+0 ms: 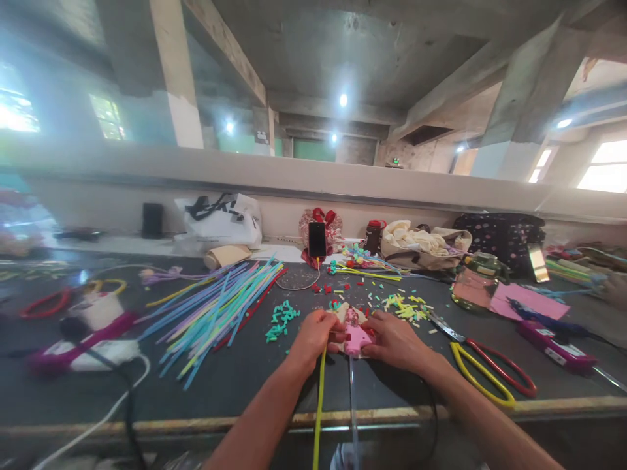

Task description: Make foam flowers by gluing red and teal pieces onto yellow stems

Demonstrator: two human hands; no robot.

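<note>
Both my hands meet over a small pink craft piece [356, 337] lying on the dark table [235, 378]. My left hand [314, 334] grips its left side, where a yellow straw [320, 398] runs down toward me. My right hand [396, 338] holds its right side with the fingers curled on it. A clear straw [353, 405] hangs from under the piece over the table's front edge.
A fan of several colored straws [215, 313] lies to the left, cut straw bits [281, 316] in the middle. Scissors with yellow and red handles [484, 372] lie right. A phone [317, 239], bags [220, 222], a jar [475, 281] and a glue gun [78, 346] stand around.
</note>
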